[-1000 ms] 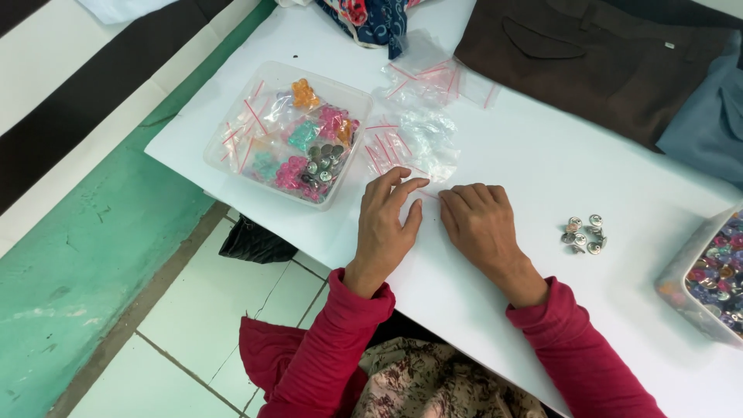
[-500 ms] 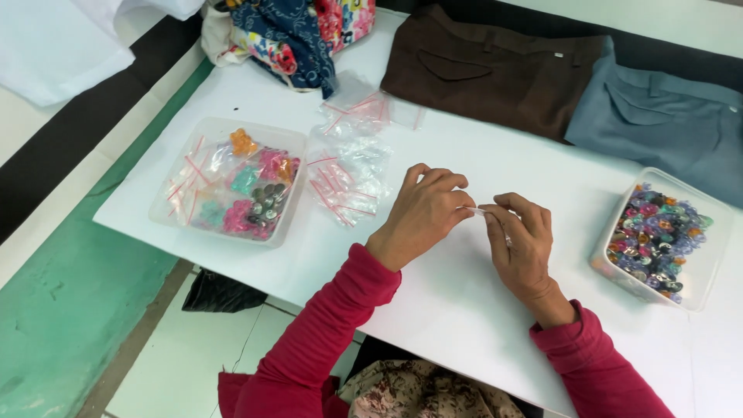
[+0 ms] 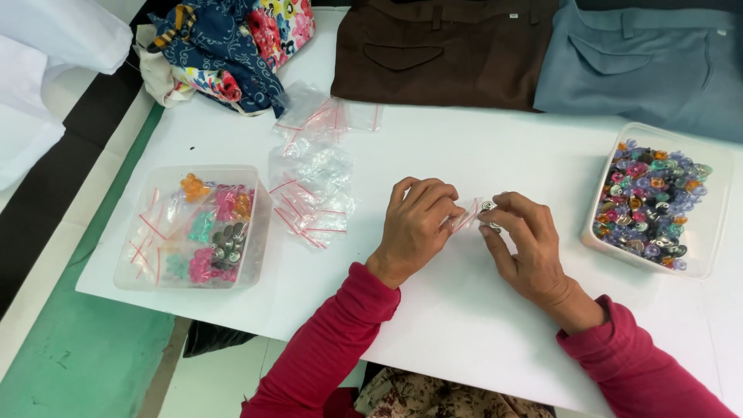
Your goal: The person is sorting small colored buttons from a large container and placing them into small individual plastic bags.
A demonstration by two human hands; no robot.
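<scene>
Between our hands, above the white table (image 3: pixel 464 325), our left hand (image 3: pixel 414 228) pinches a small zip bag (image 3: pixel 464 215) while our right hand (image 3: pixel 522 244) grips silver buttons (image 3: pixel 487 207). Spare bags (image 3: pixel 313 193) lie left, a tub of mixed buttons (image 3: pixel 654 197) right. Since earlier, both hands have lifted off the table.

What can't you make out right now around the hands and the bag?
- Small clear bag, head view: mostly covered by the left hand fingers; whether open or sealed is unclear.
- Silver pieces: too small to count, partly hidden by the right hand.
- Right tub: cut off by the frame edge.
</scene>
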